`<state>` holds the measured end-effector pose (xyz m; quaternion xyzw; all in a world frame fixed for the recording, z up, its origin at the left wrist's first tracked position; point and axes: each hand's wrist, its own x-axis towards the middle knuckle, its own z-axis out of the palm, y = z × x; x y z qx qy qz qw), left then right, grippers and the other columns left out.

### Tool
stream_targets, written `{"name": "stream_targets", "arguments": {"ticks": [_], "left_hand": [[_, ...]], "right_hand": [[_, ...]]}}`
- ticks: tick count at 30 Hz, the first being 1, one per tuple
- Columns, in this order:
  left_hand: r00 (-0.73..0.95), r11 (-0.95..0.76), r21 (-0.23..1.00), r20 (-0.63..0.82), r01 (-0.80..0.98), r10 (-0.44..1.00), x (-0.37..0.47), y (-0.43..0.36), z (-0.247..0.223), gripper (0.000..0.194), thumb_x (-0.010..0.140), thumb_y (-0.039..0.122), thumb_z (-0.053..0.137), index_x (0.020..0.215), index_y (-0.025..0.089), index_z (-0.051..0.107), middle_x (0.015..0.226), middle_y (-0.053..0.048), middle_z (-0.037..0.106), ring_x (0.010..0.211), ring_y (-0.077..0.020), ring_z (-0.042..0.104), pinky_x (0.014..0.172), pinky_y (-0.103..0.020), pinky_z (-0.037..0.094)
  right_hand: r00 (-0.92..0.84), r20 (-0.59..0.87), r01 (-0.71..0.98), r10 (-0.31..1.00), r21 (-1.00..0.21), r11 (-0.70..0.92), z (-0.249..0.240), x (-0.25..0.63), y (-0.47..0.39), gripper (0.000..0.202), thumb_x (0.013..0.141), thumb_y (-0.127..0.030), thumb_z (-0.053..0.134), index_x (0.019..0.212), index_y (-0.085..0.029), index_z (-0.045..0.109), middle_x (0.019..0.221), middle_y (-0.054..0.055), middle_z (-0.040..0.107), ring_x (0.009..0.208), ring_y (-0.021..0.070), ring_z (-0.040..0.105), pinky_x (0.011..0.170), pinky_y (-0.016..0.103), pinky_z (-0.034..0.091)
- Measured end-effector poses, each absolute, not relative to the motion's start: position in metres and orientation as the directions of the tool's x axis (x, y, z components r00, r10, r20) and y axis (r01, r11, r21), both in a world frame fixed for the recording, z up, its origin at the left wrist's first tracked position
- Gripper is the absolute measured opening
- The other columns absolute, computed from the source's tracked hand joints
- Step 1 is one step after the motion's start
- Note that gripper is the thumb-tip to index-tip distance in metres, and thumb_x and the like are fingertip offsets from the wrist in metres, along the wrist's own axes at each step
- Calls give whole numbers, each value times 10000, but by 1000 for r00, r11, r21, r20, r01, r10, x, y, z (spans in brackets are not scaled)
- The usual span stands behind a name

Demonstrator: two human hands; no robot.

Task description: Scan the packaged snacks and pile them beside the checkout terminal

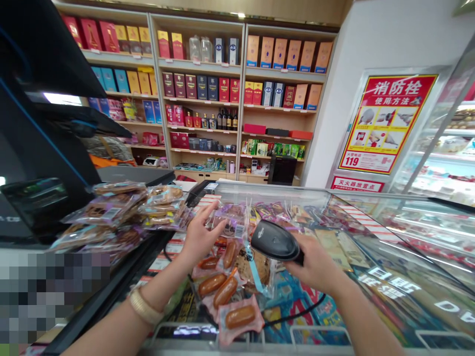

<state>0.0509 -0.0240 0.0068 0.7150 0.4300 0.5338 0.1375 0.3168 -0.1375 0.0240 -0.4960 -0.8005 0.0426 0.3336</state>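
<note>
A right hand (315, 267) grips a black barcode scanner (276, 241). Left of the scanner, the left hand (200, 237) is at a barcoded purple packet (230, 226). Nearer than the scanner lie wrapped sausages (240, 316); farther left, stacked cookie packets (107, 212).

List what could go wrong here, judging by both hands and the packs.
Snag: the black cable curves around by the loose sausage packs; moving the scanner in the right hand might drag them.
Misread: several packs lie close together below the scanner, so it could catch the wrong label.
Slide: the cookie packs beside the left arm are piled loosely in slick-looking plastic; a bump could topple them.
</note>
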Motion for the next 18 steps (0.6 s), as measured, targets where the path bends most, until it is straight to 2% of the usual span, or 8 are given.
{"name": "stream_targets", "arguments": {"ticks": [3, 11, 14, 18], "left_hand": [[75, -633, 606, 691, 481, 719, 51, -24, 7, 544, 780, 383, 617, 1289, 193, 599, 1255, -89, 635, 1165, -244, 586, 1047, -372, 429], [67, -671, 590, 727, 450, 683, 52, -25, 6, 537, 779, 370, 637, 1278, 176, 605, 1224, -101, 642, 1145, -242, 596, 1024, -366, 451], [59, -669, 605, 721, 431, 690, 54, -27, 5, 529, 771, 361, 651, 1268, 186, 614, 1207, -99, 645, 1142, -240, 597, 1023, -363, 450], [14, -653, 623, 719, 431, 695, 52, -28, 10, 519, 764, 337, 660, 1263, 203, 618, 1195, -91, 644, 1142, -238, 596, 1028, -368, 442]], "right_hand": [[-352, 457, 745, 817, -391, 540, 25, 311, -139, 353, 694, -136, 562, 1031, -218, 631, 1003, 66, 709, 913, 225, 641, 838, 319, 481], [-369, 418, 759, 830, -380, 529, 22, 310, -138, 322, 708, -148, 553, 1017, -204, 628, 981, 57, 704, 889, 216, 638, 817, 314, 477], [-365, 444, 747, 818, -385, 542, 21, 310, -137, 346, 705, -148, 548, 1037, -198, 627, 982, 62, 703, 895, 213, 642, 814, 308, 482], [-307, 523, 773, 795, -351, 529, 16, 316, -135, 225, 710, -174, 544, 914, -199, 637, 894, 64, 704, 821, 207, 644, 764, 294, 492]]}}
